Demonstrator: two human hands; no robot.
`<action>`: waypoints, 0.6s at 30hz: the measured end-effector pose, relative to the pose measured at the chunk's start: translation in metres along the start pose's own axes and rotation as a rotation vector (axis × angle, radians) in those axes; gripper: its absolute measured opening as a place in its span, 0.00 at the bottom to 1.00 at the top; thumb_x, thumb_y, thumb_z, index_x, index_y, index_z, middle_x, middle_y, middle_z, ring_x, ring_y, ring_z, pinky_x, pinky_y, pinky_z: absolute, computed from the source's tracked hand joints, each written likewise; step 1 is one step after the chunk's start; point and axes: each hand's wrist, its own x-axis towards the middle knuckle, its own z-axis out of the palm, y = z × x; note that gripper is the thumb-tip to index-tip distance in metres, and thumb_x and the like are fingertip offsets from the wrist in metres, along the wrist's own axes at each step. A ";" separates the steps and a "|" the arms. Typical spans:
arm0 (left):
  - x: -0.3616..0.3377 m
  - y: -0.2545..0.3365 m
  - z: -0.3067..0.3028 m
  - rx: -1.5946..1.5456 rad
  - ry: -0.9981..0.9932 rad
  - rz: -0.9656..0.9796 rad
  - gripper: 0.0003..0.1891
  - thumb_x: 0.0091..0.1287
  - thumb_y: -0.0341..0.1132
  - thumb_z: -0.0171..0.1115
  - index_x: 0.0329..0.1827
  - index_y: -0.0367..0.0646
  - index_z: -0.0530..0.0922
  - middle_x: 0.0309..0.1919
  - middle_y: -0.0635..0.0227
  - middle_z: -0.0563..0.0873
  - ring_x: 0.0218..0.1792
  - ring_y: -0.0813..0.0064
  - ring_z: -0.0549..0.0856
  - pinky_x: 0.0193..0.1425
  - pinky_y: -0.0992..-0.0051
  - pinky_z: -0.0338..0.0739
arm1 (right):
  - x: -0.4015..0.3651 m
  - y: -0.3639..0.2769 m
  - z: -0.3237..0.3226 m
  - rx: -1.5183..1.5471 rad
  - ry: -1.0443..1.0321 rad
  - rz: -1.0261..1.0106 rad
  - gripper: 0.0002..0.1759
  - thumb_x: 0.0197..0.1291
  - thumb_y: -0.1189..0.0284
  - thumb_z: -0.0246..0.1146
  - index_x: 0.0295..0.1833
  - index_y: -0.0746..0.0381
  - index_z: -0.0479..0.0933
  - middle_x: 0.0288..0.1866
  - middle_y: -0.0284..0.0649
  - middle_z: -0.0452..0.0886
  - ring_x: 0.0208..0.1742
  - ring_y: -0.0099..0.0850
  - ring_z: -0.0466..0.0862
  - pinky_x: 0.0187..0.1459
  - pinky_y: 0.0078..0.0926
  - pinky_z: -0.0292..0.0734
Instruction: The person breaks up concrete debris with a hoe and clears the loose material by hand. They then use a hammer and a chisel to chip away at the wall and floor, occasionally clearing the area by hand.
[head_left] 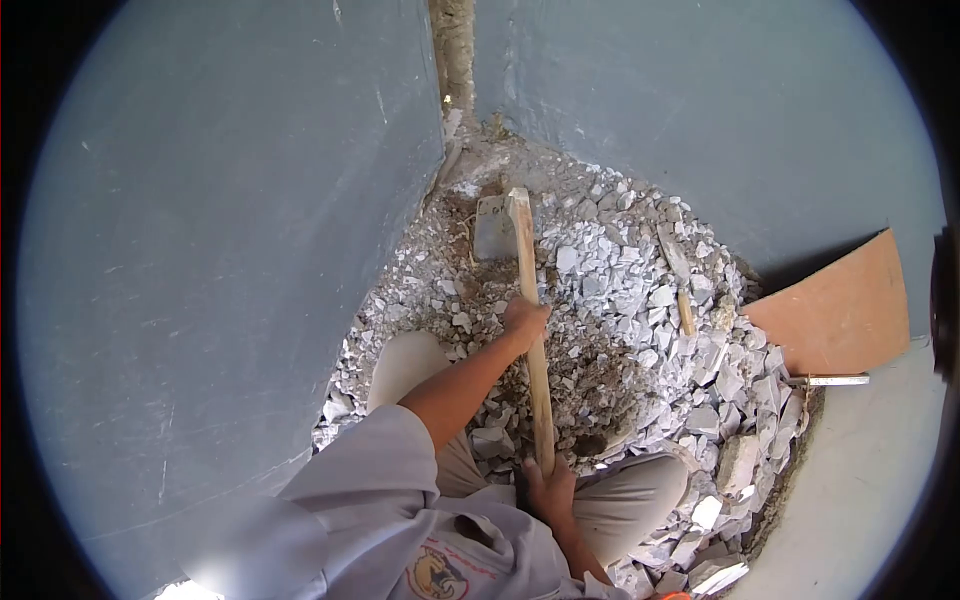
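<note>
A hoe with a long wooden handle (540, 390) lies lengthwise in front of me. Its flat metal blade (493, 230) rests at the far end, against dirt and rubble. My left hand (527, 325) is closed around the middle of the handle. Near my body, my right hand (550, 490) grips the lower end of the same handle. Broken white and grey rubble (610, 285) surrounds the blade, with darker loose soil (600, 395) beside the handle.
Grey-blue walls (230, 230) meet at a corner beyond the hoe. On the rubble to the right lies a trowel-like tool (684, 310) with a wooden handle. A curved orange-brown sheet (840, 310) leans at the right wall, beside a thin metal bar (830, 380). My bent knees flank the handle.
</note>
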 end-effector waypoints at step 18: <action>-0.040 0.106 -0.067 0.422 0.320 0.696 0.29 0.70 0.44 0.66 0.62 0.32 0.65 0.37 0.37 0.86 0.41 0.38 0.88 0.46 0.48 0.83 | 0.181 -0.076 0.139 0.555 0.135 -0.629 0.19 0.72 0.64 0.64 0.51 0.71 0.73 0.31 0.44 0.81 0.32 0.31 0.82 0.35 0.33 0.77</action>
